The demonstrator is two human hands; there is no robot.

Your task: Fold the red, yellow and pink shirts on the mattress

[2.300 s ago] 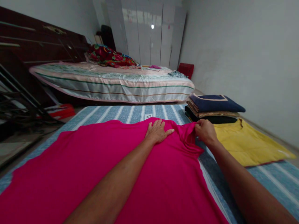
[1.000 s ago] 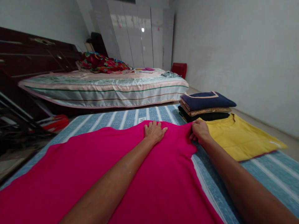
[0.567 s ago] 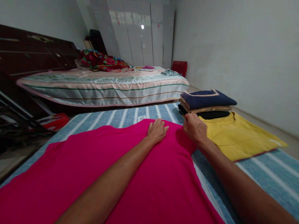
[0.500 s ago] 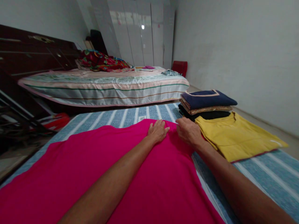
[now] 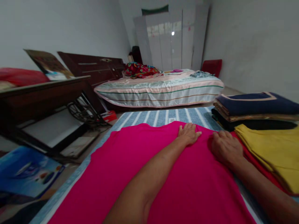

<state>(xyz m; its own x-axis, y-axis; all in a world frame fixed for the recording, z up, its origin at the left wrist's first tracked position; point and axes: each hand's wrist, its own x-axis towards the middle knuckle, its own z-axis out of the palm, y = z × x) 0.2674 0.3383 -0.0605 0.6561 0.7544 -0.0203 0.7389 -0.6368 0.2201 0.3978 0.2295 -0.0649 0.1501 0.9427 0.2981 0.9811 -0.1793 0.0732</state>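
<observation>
A bright pink garment point(image 5: 130, 161) lies spread over a blue and white striped surface point(image 5: 137, 117). My left hand point(image 5: 188, 133) rests flat near the garment's far edge, its fingers apart and pressing on the cloth. Just to the right, my right hand point(image 5: 226, 146) is curled at the garment's far right part, fingers bent down onto the pink cloth. Its fingertips are partly hidden, so whether it pinches the fabric is unclear. Beside my right forearm lies a folded yellow garment point(image 5: 273, 149) with red cloth point(image 5: 257, 169) under its edge.
Behind the yellow garment stands a stack of folded clothes, navy point(image 5: 252, 104) on top. A bed point(image 5: 163, 93) stands beyond the striped surface. At left are a dark table point(image 5: 46, 93) and a blue box point(image 5: 28, 171); a red chair point(image 5: 212, 67) stands far back.
The view has turned left, so the table and blue box show and everything else sits further right. My right hand has moved slightly down the garment's right side; my left hand stays on the cloth.
</observation>
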